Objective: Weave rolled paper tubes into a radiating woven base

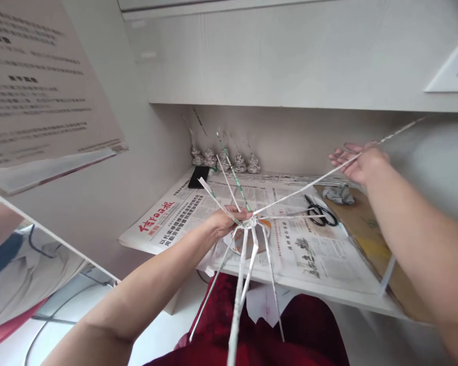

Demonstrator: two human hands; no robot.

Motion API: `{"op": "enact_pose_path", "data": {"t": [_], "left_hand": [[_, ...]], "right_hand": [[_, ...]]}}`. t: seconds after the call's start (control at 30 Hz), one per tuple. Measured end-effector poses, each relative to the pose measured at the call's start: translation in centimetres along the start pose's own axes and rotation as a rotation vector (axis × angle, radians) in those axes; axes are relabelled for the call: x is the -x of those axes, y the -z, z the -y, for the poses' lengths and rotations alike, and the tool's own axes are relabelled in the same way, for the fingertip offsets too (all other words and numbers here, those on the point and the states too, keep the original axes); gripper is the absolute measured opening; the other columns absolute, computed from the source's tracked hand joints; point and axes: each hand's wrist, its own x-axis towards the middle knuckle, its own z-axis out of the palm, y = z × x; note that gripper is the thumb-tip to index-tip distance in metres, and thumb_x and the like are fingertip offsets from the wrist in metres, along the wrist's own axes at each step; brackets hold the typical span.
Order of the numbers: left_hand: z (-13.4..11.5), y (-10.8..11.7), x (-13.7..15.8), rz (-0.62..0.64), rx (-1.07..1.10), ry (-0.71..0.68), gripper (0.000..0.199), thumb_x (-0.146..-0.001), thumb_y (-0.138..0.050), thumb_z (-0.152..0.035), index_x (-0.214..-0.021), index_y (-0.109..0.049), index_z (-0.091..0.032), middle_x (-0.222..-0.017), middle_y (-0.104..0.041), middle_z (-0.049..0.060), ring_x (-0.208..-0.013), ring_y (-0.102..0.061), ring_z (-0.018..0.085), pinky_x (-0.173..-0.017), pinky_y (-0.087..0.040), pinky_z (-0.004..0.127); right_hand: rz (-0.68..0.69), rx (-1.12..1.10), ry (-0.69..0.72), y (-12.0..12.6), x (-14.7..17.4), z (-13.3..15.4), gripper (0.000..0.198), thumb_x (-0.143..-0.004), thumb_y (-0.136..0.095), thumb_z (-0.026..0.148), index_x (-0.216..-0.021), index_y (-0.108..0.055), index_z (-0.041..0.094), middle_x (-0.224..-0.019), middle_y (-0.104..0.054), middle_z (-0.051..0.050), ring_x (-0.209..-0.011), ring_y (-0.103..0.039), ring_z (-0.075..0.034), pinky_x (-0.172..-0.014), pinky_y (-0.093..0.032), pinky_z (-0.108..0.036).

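Note:
My left hand [228,220] is closed on the hub of a small weave [249,221] made of thin rolled-paper strips. Several white paper strips [241,284] fan out from this hub, some hanging down past the table edge, others pointing up and away. One of them is a green-and-white strip [232,173]. From the hub a long paper strand [301,190] stretches up to the right. My right hand [362,161] holds this strand, its fingers loosely extended, and the strand's twisted end runs on beyond the hand. Beneath the weave lies a round disc [238,246], partly covered.
Newspaper [183,223] covers the table. Black scissors [321,212] and a crumpled grey lump [339,194] lie at the right, the lump on brown cardboard [366,239]. A black phone [199,177] and several coiled paper figures [239,162] stand near the back wall. A shelf overhangs.

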Motion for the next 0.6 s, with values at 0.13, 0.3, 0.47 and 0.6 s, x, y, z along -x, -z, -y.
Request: {"op": "enact_pose_path", "data": {"t": [0.13, 0.3, 0.47, 0.6], "left_hand": [[0.2, -1.2, -4.3, -0.119, 0.083, -0.056, 0.027, -0.055, -0.085, -0.014, -0.069, -0.062, -0.009, -0.058, -0.061, 0.001, -0.051, -0.055, 0.008, -0.053, -0.043, 0.021], [0.2, -2.6, -7.7, -0.185, 0.180, -0.079, 0.024, -0.059, -0.081, -0.008, -0.068, -0.059, -0.010, -0.058, -0.060, 0.000, -0.051, -0.056, 0.009, -0.056, -0.047, 0.023], [0.8, -3.1, -8.6, -0.146, 0.151, -0.054, 0.028, -0.053, -0.084, -0.011, -0.069, -0.060, -0.011, -0.059, -0.062, 0.001, -0.052, -0.057, 0.010, -0.055, -0.046, 0.024], [1.3, -2.5, -8.6, -0.149, 0.065, -0.069, 0.028, -0.053, -0.084, -0.017, -0.068, -0.061, -0.011, -0.058, -0.061, 0.001, -0.049, -0.055, 0.010, -0.051, -0.043, 0.024]], "right_hand": [[-0.138, 0.325, -0.276, -0.4, -0.8, -2.9, 0.056, -0.087, -0.034, 0.069, -0.062, -0.049, 0.021, -0.051, -0.054, -0.007, -0.054, -0.059, -0.020, -0.059, -0.045, -0.036], [0.281, 0.519, -0.289, -3.1, 4.9, -8.0, 0.051, -0.083, -0.055, 0.060, -0.060, -0.063, 0.015, -0.058, -0.064, -0.012, -0.043, -0.052, -0.015, -0.041, -0.035, -0.026], [0.692, -0.162, -0.590, -8.4, 11.6, -10.6, 0.040, -0.083, -0.059, 0.054, -0.078, -0.065, 0.015, -0.068, -0.071, -0.009, -0.053, -0.063, -0.017, -0.046, -0.049, -0.026], [0.565, -0.385, -0.585, -11.3, 12.8, -11.5, 0.021, -0.079, -0.070, 0.033, -0.070, -0.061, 0.016, -0.057, -0.066, -0.004, -0.050, -0.061, -0.016, -0.051, -0.052, -0.027]]}}
